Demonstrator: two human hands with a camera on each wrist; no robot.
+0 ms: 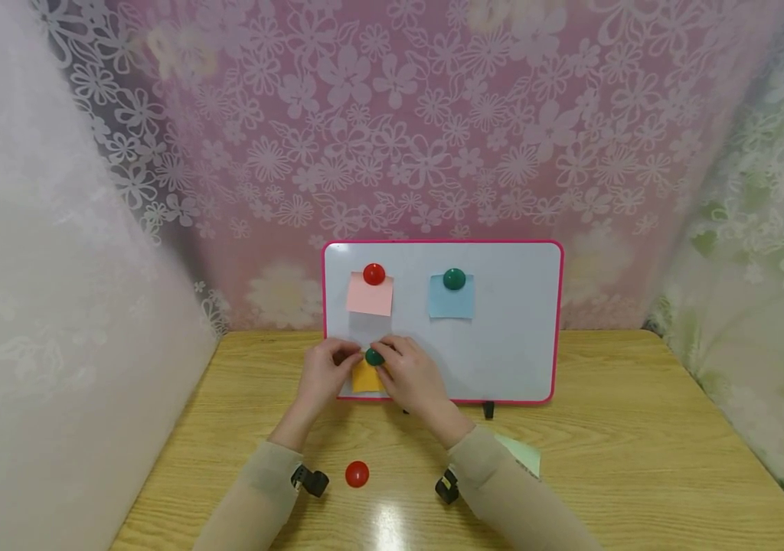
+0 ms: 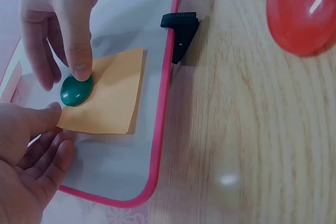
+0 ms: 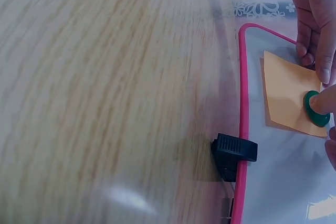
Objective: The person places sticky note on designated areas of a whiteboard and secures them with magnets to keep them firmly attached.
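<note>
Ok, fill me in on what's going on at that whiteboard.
A person is fixing an orange sticky note to the lower left of a pink-framed whiteboard. The right hand presses a green magnet onto the note's top edge, while the left hand steadies the note beside it. A pink note and a blue note are already pinned above. A red magnet lies on the wooden table.

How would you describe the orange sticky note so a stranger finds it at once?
Find the pink-framed whiteboard standing on the wooden table. The orange sticky note sits at its lower left, between both hands, under a green magnet. Unlike the pink note and blue note, it is orange and lowest.
</note>
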